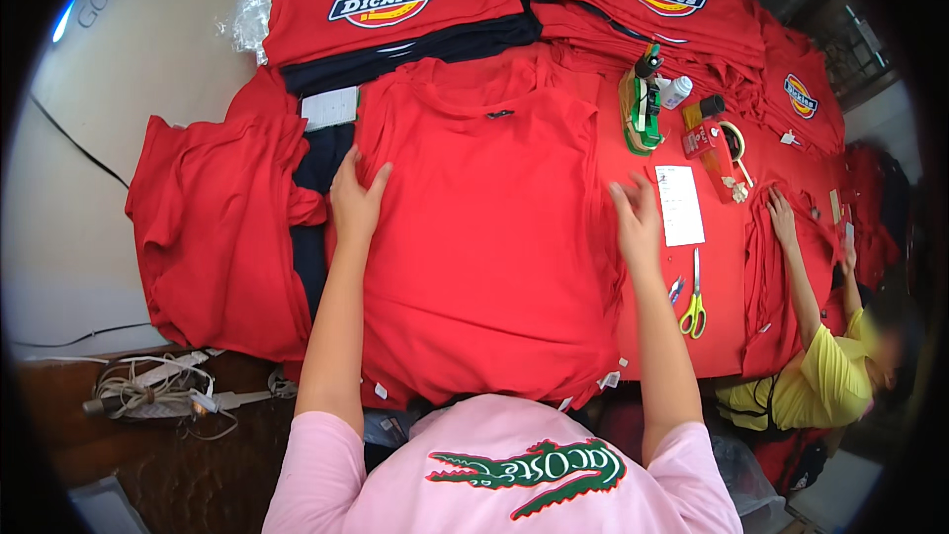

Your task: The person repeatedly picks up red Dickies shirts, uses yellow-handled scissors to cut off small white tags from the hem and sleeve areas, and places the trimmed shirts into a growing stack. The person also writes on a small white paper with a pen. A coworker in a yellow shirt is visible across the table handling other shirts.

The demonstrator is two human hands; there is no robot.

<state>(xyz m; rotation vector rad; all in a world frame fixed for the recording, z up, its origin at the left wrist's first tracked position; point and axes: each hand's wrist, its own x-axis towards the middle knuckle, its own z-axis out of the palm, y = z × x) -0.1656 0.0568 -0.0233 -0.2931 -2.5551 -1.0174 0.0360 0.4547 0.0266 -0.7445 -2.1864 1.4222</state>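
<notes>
A red T-shirt [484, 208] lies spread flat on the table in front of me, its neckline at the far end. My left hand [356, 196] rests at the shirt's left side, thumb and fingers apart. Along the opposite side is my right hand [636, 218], also with thumb and fingers spread, close to the shirt's edge and holding nothing visible. To the left lies a rumpled pile of red garments [222, 227], with dark navy cloth [326, 158] between it and the shirt. Several small white tags [381, 391] show along the shirt's near edge.
Stacks of red shirts with printed logos [395, 0] stand at the back. On the right are a green tape dispenser [643, 114], red bottle [707, 143], paper sheet [680, 206] and yellow-handled scissors [694, 307]. A co-worker in yellow [825, 376] handles red cloth. Cables [163, 386] lie lower left.
</notes>
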